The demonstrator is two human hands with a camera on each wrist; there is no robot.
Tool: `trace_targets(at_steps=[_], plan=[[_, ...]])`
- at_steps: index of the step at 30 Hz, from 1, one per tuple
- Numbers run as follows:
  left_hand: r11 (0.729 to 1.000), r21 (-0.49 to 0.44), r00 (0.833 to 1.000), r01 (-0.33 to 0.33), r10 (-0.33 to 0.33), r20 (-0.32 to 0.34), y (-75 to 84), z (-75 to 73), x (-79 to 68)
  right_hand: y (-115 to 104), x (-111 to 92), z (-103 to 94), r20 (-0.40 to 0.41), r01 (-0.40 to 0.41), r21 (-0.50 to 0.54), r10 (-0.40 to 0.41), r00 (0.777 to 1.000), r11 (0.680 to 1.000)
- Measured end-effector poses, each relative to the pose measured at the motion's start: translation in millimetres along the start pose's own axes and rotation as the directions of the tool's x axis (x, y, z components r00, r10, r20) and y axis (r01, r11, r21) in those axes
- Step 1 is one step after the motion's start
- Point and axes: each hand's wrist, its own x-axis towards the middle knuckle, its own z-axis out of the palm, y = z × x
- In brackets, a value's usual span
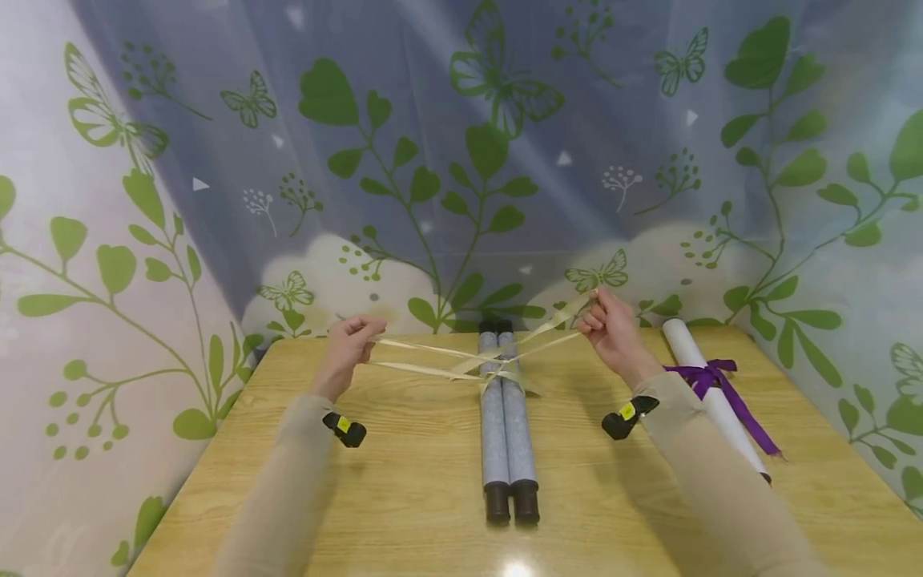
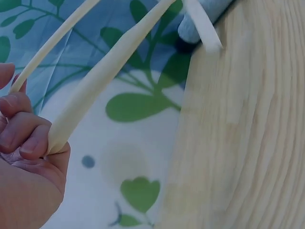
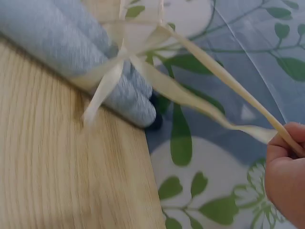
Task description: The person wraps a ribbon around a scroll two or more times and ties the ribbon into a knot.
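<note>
The left hand [image 1: 351,349] and right hand [image 1: 613,332] each pinch pale ribbon [image 2: 94,85] strung across the grey double scroll [image 1: 494,437], which points lengthwise from the far edge of the wooden table [image 1: 404,497] toward its near side, a leaf-printed curtain [image 1: 389,288] rising behind.

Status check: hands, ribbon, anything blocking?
Left hand, right hand: gripping cream ribbon. Ribbon crossed over grey scrolls. White scroll off right, not blocking.

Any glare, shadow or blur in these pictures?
Head view: a bright glare spot on the table at the bottom edge, and a soft shadow beside the right sleeve; right wrist view: the pale ribbon looks smeared at its loose tail; left wrist view: the wood grain looks fairly clear.
</note>
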Motion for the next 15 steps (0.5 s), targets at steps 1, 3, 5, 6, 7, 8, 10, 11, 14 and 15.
trace_targets(at_steps=[1, 3, 5, 6, 7, 8, 10, 11, 14, 15], plan=[[1.000, 0.028, 1.000, -0.007, 0.007, -0.002, 2.7, -3.9, -0.9, -4, -1, -3.4, 0.002, 0.002, 0.008, -0.002, 1.000, 1.000], [0.998, 0.065, 1.000, -0.010, 0.010, -0.001, 10.0, -11.6, -4.0, -11, -3, -9.6, 0.004, 0.000, 0.031, 0.000, 1.000, 1.000], [0.995, 0.095, 1.000, 0.003, -0.002, -0.009, 13.9, -20.9, -5.5, -17, -6, -15.2, 0.000, 0.002, 0.043, -0.002, 1.000, 0.999], [0.994, 0.110, 1.000, -0.004, 0.006, -0.015, 12.6, -26.3, -4.7, -21, -7, -18.2, -0.002, 0.004, 0.040, -0.004, 1.000, 0.999], [0.992, 0.129, 0.999, -0.011, 0.015, -0.030, 10.3, -32.0, -3.4, -24, -9, -21.4, 0.001, 0.007, 0.035, -0.007, 1.000, 0.999], [0.989, 0.147, 0.999, -0.013, 0.020, -0.044, 10.6, -36.7, -3.7, -27, -10, -24.2, -0.001, 0.012, 0.029, -0.012, 1.000, 1.000], [0.978, 0.205, 0.995, -0.025, 0.044, -0.086, 7.7, -45.4, -2.8, -34, -11, -29.7, -0.005, 0.031, 0.000, -0.031, 1.000, 1.000], [0.969, 0.243, 0.993, -0.040, 0.066, -0.100, 6.8, -48.7, -2.8, -37, -12, -32.7, -0.005, 0.042, -0.011, -0.042, 0.999, 0.999], [0.932, 0.353, 0.984, -0.085, 0.134, -0.115, 4.5, -55.1, -5.0, -44, -14, -39.2, -0.009, 0.072, -0.037, -0.073, 0.997, 0.997], [0.918, 0.384, 0.983, -0.097, 0.150, -0.111, 3.2, -56.9, -5.9, -46, -14, -40.7, -0.011, 0.080, -0.043, -0.080, 0.997, 0.996]])
